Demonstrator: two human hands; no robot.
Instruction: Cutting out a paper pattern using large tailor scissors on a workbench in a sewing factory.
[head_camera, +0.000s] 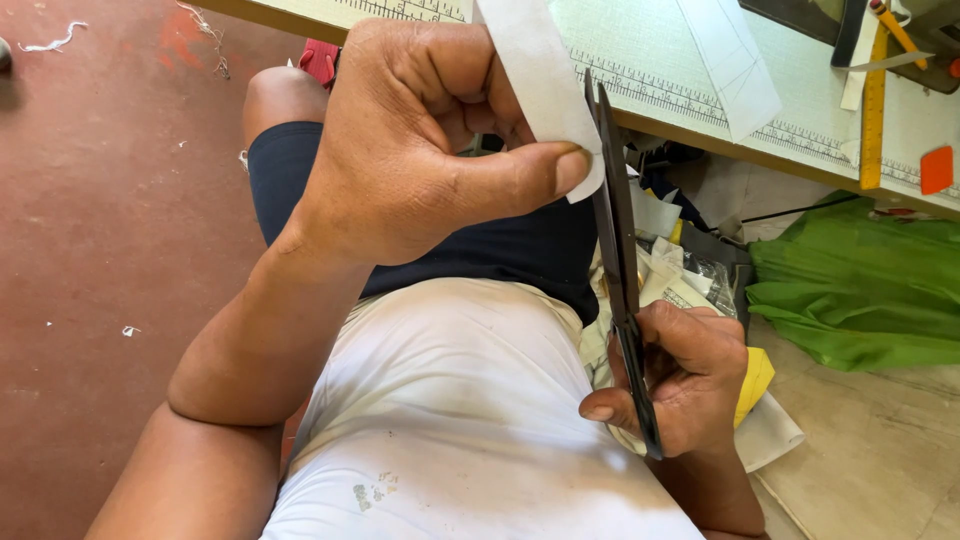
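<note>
My left hand (420, 140) pinches a white paper strip (540, 80) between thumb and fingers, held up in front of me. My right hand (680, 380) grips the handles of black scissors (615, 220). Their long blades point up and away, with the blade edge right beside the lower end of the strip, next to my left thumb. Whether the blades touch the paper I cannot tell. Below my hands are my white shirt and dark shorts.
A cutting table (700, 120) with printed ruler markings runs along the top, with a white paper piece (735, 70), a yellow ruler (874, 110) and an orange chalk (937, 168) on it. Green fabric (860, 280) and paper scraps (680, 270) lie on the floor at right. Red floor (110, 200) at left.
</note>
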